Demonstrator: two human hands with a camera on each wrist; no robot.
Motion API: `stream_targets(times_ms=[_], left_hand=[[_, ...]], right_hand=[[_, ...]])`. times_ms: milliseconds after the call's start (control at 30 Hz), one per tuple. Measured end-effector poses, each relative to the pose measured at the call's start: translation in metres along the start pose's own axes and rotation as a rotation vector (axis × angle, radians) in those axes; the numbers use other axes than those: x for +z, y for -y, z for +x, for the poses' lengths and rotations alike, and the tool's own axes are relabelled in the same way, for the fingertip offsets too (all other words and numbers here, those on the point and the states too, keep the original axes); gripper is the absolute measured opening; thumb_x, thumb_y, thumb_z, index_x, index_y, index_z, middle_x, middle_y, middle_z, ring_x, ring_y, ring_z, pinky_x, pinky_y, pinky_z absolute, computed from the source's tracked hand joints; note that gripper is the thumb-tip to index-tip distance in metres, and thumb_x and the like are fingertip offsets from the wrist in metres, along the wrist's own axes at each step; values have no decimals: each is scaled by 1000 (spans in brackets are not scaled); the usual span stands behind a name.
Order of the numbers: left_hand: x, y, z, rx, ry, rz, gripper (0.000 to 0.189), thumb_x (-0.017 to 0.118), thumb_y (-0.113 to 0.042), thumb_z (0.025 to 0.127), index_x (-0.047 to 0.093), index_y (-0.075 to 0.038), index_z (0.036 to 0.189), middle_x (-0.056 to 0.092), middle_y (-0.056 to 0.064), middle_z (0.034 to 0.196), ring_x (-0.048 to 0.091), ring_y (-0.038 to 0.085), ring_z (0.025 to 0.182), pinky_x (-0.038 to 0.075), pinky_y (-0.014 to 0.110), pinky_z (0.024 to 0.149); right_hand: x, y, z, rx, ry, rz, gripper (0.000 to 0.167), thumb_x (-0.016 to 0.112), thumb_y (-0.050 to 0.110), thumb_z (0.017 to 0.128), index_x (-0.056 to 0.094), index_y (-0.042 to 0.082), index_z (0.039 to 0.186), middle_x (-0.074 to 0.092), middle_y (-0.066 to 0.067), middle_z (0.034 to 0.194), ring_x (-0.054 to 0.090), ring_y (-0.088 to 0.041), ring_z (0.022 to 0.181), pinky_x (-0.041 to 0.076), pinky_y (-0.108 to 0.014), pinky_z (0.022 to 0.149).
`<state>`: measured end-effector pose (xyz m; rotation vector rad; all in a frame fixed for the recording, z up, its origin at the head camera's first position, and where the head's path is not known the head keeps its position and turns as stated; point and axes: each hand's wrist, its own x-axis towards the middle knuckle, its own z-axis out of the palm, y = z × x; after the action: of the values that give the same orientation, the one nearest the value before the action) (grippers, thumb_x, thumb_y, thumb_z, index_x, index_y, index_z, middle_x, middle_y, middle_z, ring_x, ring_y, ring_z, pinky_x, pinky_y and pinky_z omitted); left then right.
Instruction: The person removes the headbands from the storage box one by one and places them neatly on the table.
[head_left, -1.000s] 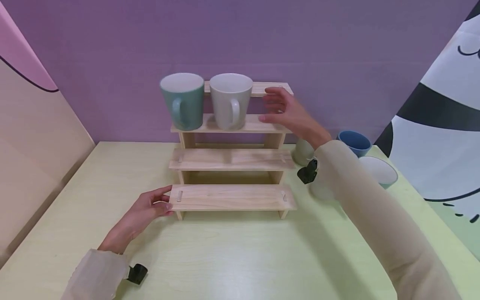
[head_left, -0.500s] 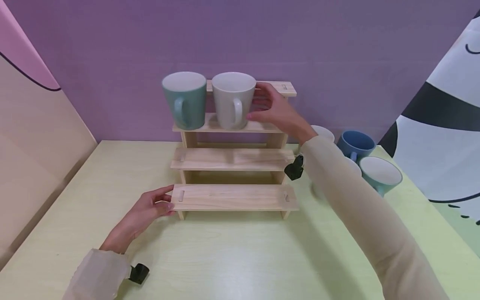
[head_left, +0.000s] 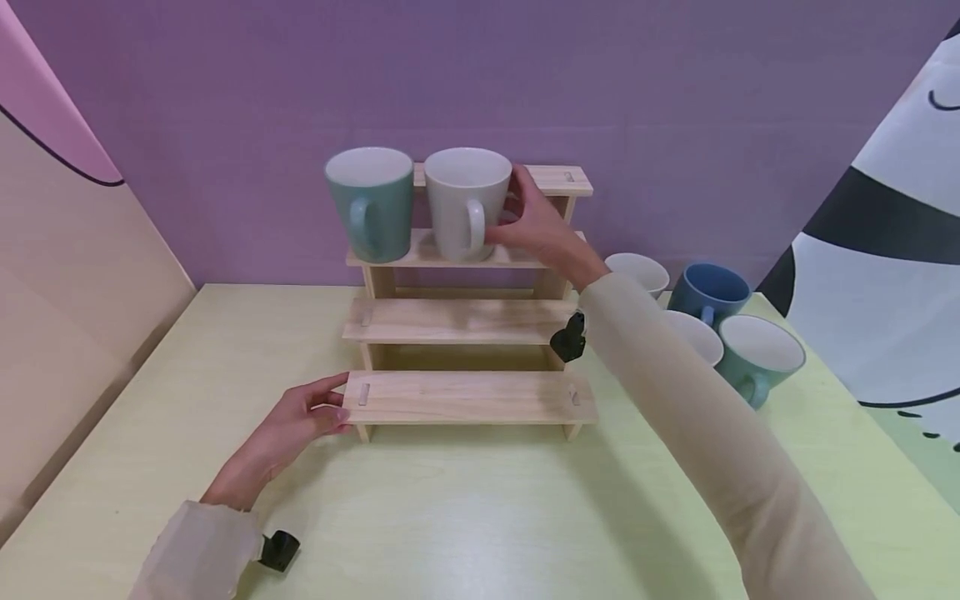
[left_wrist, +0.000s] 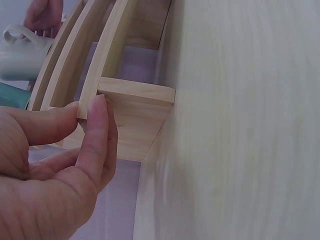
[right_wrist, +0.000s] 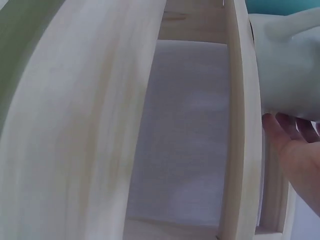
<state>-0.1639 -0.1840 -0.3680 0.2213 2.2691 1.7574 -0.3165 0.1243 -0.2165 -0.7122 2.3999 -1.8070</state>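
A stepped wooden display rack (head_left: 472, 396) stands on the table. My left hand (head_left: 292, 421) pinches the left end of its lowest board, thumb on one face and fingers on the other, as the left wrist view shows (left_wrist: 75, 165). On the tier just below the top one, a white mug (head_left: 457, 200) stands upright to the right of a teal mug (head_left: 371, 200). Both handles face forward. At the white mug's right side rests my right hand (head_left: 536, 221), its thumb close to the handle. The right wrist view shows these fingertips (right_wrist: 270, 122) against the mug's side.
On the table to the right stand a blue mug (head_left: 712, 287), a green mug (head_left: 761, 354) and pale mugs, one at the back (head_left: 637, 271), another partly behind my right sleeve (head_left: 697, 333). A purple wall (head_left: 637, 100) rises behind the rack.
My right hand has moved left from beside the rack's right end to the white mug's side. My left hand stays on the lowest board. Both mugs on the rack look unmoved.
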Motion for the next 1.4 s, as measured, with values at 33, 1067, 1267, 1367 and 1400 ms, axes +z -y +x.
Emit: stream_targets(times_ms=[33, 1067, 1267, 1367, 1400], left_hand=[[0, 0, 0, 0, -1, -1, 60, 48, 7, 92, 24, 8, 147, 44, 25, 118, 56, 21, 98, 57, 26, 85], [3, -2, 4, -1, 7, -5, 62, 51, 6, 92, 23, 8, 147, 46, 26, 119, 59, 16, 95, 57, 26, 86], [3, -2, 7, -19, 6, -6, 63, 52, 7, 91, 23, 8, 147, 46, 26, 118, 58, 15, 92, 57, 26, 85], [3, -1, 9, -13, 9, -12, 63, 52, 8, 91, 23, 8, 147, 46, 26, 118, 58, 15, 94, 57, 26, 85], [3, -1, 10, -12, 8, -12, 63, 52, 8, 91, 23, 8, 147, 46, 26, 118, 58, 16, 94, 57, 26, 85]], right_hand=[[1, -1, 1, -6, -9, 7, 90, 72, 1, 74, 20, 14, 146, 32, -7, 149, 35, -24, 138, 33, -38, 115], [2, 4, -3, -67, -230, -80, 89, 81, 7, 68, 34, 16, 143, 48, -9, 135, 53, -25, 118, 46, -41, 104], [-6, 11, -7, -96, -244, -48, 86, 79, 2, 69, 35, 13, 141, 49, -11, 134, 55, -25, 114, 48, -41, 102], [-9, 15, -10, -103, -251, -42, 85, 78, 0, 68, 36, 12, 140, 49, -11, 132, 55, -26, 112, 49, -42, 101], [-10, 16, -11, -105, -249, -42, 84, 78, 0, 69, 36, 12, 140, 49, -11, 132, 55, -26, 112, 49, -42, 101]])
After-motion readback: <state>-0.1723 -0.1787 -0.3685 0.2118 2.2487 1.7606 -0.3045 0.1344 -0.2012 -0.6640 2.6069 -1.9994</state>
